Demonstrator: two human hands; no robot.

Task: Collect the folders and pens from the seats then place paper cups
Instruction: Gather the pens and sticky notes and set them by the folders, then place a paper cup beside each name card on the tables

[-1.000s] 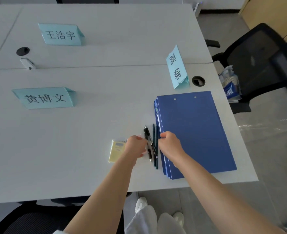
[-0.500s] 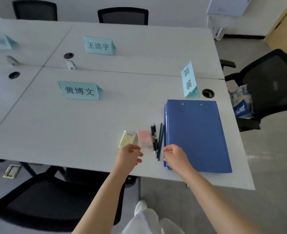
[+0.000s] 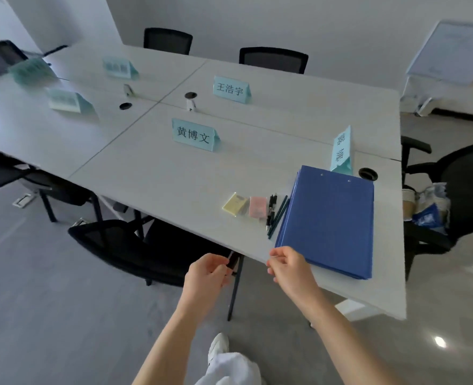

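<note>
A stack of blue folders (image 3: 332, 218) lies at the near right corner of the white table (image 3: 152, 173). Several dark pens (image 3: 275, 213) lie side by side along the stack's left edge. My left hand (image 3: 206, 273) hovers off the table's front edge over the floor, fingers loosely curled and holding nothing. My right hand (image 3: 288, 266) hangs at the front edge next to the folders' near left corner, also loosely curled, with nothing in it. A sleeve of paper cups (image 3: 409, 202) in clear wrap rests on the black chair (image 3: 463, 190) to the right.
A yellow note pad (image 3: 234, 204) and a pink note pad (image 3: 257, 207) lie left of the pens. Teal name cards (image 3: 195, 134) stand across the table. A black chair (image 3: 135, 245) is tucked under the front edge, more chairs behind. Grey floor lies below.
Both hands have pulled back from the pens and folders to the table's front edge. The view has backed away and swung left, so more of the table and room shows.
</note>
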